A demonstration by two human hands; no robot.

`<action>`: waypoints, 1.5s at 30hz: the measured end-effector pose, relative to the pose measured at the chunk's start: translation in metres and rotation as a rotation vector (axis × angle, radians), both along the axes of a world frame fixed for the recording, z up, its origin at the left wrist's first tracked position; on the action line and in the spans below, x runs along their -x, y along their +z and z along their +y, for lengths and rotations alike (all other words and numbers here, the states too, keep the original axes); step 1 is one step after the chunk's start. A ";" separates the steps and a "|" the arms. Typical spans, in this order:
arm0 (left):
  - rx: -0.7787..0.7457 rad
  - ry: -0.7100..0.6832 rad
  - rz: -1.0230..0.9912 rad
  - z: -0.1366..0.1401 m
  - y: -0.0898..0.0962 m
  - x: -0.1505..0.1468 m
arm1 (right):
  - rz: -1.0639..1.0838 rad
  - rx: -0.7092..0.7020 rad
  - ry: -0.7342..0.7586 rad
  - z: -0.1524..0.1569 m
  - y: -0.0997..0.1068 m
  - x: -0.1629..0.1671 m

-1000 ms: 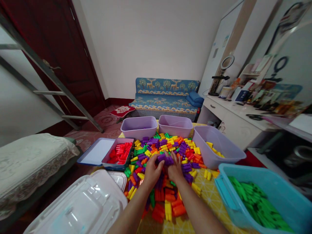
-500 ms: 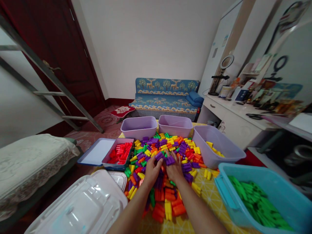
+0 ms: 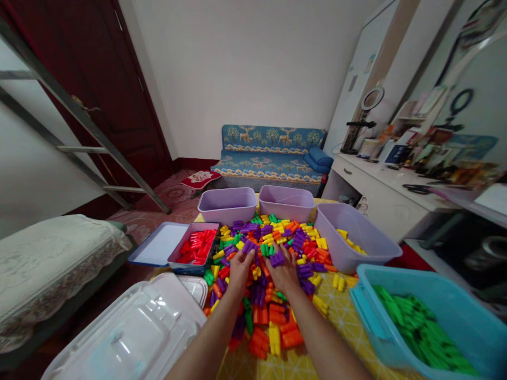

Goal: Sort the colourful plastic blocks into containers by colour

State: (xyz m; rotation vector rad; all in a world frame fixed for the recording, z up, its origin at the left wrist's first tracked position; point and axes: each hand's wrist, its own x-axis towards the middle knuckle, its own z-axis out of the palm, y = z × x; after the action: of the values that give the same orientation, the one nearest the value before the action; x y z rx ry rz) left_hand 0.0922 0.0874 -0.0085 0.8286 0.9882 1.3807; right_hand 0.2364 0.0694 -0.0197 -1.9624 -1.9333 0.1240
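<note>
Many plastic building blocks in purple, yellow, green, orange and red [image 3: 259, 316] lie heaped on a yellow patterned tablecloth [image 3: 340, 327]. My left hand [image 3: 239, 272] is closed on a purple block [image 3: 249, 246] at its fingertips, above the middle of the heap. Close beside it, my right hand [image 3: 285, 275] has a second purple block [image 3: 277, 258] in its fingers, its palm over the pile. A green block [image 3: 264, 249] shows between the two hands. The hands are apart and partly cover the blocks beneath them.
Two lilac bins [image 3: 227, 215] [image 3: 287, 210] stand behind the heap. A third lilac bin [image 3: 356, 248] holds some yellow blocks. Green blocks fill part of a turquoise bin [image 3: 380, 343] at right. Red blocks lie in a case [image 3: 173, 258] at left, near white lids [image 3: 130, 338].
My left hand has moved slightly left with its purple block, widening the space between the hands. My right hand stays nearly in place. The view has shifted slightly.
</note>
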 end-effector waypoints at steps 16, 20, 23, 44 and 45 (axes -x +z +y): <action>0.249 0.110 0.073 0.088 0.077 0.036 | 0.012 -0.025 0.015 0.004 -0.009 -0.001; 0.289 0.126 0.133 0.114 0.089 0.045 | 0.020 -0.005 0.011 0.001 -0.005 -0.001; 0.287 0.138 0.169 0.122 0.091 0.050 | 0.033 0.003 -0.002 0.000 -0.001 0.000; 0.051 0.036 0.462 0.087 0.062 0.042 | 0.020 -0.008 -0.002 0.002 -0.005 0.001; 0.030 0.018 0.506 0.077 0.053 0.037 | 0.027 -0.013 -0.003 0.002 -0.005 0.001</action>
State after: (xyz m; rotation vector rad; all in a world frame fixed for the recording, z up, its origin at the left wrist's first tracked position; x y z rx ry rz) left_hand 0.0550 0.1641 0.0444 1.1803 1.3996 1.1892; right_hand 0.2357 0.0712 -0.0249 -1.9454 -1.9101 0.1362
